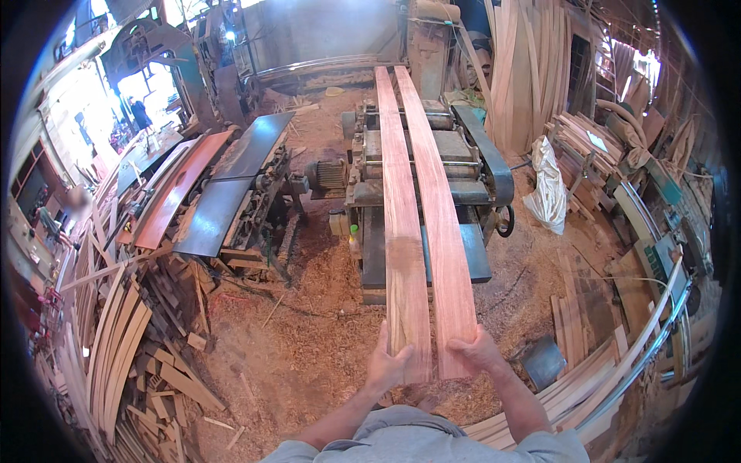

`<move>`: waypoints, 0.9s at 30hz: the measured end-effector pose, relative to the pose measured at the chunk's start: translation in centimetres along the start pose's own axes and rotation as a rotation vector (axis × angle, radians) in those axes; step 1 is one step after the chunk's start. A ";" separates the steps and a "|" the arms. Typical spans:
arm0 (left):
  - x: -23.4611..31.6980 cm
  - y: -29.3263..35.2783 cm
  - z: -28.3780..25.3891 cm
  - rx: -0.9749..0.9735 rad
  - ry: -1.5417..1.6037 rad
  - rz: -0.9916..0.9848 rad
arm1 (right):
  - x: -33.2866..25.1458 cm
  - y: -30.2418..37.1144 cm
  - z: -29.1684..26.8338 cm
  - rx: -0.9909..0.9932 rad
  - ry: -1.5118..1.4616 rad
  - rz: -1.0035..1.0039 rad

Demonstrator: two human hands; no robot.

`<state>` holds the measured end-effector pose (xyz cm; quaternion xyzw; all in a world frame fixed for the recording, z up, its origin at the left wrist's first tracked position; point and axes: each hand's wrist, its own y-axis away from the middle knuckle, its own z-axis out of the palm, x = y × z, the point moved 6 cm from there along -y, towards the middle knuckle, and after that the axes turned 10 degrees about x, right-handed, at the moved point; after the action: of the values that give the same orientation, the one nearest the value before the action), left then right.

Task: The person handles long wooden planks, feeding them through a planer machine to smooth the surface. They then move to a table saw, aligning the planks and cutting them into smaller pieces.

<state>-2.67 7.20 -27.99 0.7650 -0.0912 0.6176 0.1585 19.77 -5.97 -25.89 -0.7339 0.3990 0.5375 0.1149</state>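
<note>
Two long reddish planks run side by side away from me, a narrow gap between them. My left hand [387, 361] grips the near end of the left plank [401, 216], thumb on top and fingers at its outer edge. On the right plank [444, 224], my right hand [477, 351] closes round the near outer corner, thumb laid on top. Both planks lie over a thickness planer [421, 150] with rollers and a grey table [467, 251]. Their far ends reach past the machine. A darker patch marks the left plank about midway.
Left of the planer stand a motor [328, 177] and a jointer with a dark metal bed [220, 208]. Offcuts [166, 378] are heaped at the lower left. A pale plastic sheet [548, 189] and stacked boards [594, 147] lie right. Shavings cover the floor [255, 339]. A blurred person is at far left.
</note>
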 end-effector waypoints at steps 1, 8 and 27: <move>0.2 0.0 -0.2 -0.026 0.003 -0.017 | -0.2 0.2 -0.6 0.004 0.001 0.002; 1.7 -0.5 -2.5 -0.084 -0.041 0.022 | 0.0 -0.2 1.1 -0.081 -0.072 -0.059; 0.3 -1.9 -4.4 -0.064 -0.048 0.075 | -1.9 2.2 5.0 0.062 -0.007 0.007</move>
<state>-5.98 10.50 -27.11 0.7702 -0.1435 0.6012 0.1574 14.59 -3.54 -25.64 -0.7266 0.4176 0.5280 0.1372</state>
